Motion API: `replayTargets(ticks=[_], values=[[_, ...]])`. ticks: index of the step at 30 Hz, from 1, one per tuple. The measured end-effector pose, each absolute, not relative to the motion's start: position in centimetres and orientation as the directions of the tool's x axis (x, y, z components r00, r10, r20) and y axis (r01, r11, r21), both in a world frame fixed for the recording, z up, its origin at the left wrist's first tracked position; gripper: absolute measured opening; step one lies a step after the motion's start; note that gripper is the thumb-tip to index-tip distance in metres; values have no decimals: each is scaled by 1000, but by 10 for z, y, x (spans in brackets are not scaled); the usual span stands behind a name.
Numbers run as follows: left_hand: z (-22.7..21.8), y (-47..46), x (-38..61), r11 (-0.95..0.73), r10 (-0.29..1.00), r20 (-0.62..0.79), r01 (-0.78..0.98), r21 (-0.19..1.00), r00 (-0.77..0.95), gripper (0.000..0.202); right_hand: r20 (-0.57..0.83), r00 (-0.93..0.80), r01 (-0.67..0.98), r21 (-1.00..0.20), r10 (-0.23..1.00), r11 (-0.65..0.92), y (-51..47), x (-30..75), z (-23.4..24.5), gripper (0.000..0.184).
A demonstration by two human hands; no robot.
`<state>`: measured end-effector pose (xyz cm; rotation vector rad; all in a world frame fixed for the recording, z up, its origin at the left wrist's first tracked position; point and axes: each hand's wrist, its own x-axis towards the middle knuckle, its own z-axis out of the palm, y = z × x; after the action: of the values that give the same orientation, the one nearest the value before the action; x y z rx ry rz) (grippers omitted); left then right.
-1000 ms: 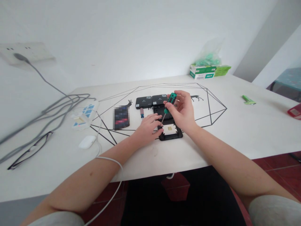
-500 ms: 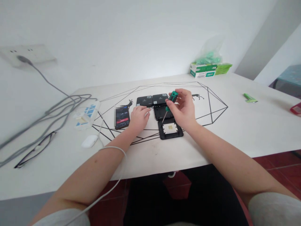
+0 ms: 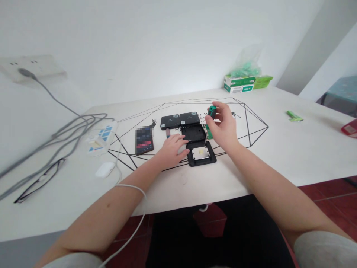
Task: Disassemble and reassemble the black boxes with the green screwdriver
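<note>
My right hand [image 3: 225, 124] is closed around a green and black screwdriver [image 3: 212, 111], its shaft pointing down. The tip is at the upper right corner of a black tray-like case part [image 3: 191, 159] with a silver metal plate [image 3: 201, 153] inside. Just behind lies another hollow black case part [image 3: 193, 133]. My left hand [image 3: 175, 149] has its fingers spread out, thumb and fingertips at the left edges of both case parts. Two black boxes [image 3: 170, 121] with small labels lie side by side farther back. A short reddish-brown piece [image 3: 167, 133] is beyond my left fingers.
On the left are a phone [image 3: 144, 139], a white earbud case [image 3: 105, 169], glasses [image 3: 39, 180], a power strip [image 3: 103, 137] and grey cables [image 3: 75, 124]. A white cable crosses my left forearm. Green and white boxes [image 3: 240, 85] stand at the back right, a green wrapper [image 3: 294, 116] nearer.
My right hand has moved the screwdriver to the right, from the tray's upper left corner to its upper right. My left hand has shifted right from beside the phone to the case parts.
</note>
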<state>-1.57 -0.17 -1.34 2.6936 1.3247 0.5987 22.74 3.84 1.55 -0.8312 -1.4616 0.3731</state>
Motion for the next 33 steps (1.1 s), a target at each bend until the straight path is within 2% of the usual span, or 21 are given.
replayTargets(ticks=[5,9,15,22,33], values=[[-11,-15,-12,-683,727,168,678,273,665,58,709,88,259,-695,700,671,36,225,17,41],[-10,-19,-12,-697,704,107,655,293,702,68,697,85,305,-699,712,647,34,222,18,41],[-9,-18,-12,-689,707,83,659,302,702,70,690,68,353,-693,721,629,34,222,17,40],[-11,-13,-12,-668,711,78,636,387,699,72,700,66,359,-681,711,637,33,221,17,38],[-12,-7,-14,-695,685,106,603,391,721,74,691,64,343,-693,720,635,32,218,16,38]])
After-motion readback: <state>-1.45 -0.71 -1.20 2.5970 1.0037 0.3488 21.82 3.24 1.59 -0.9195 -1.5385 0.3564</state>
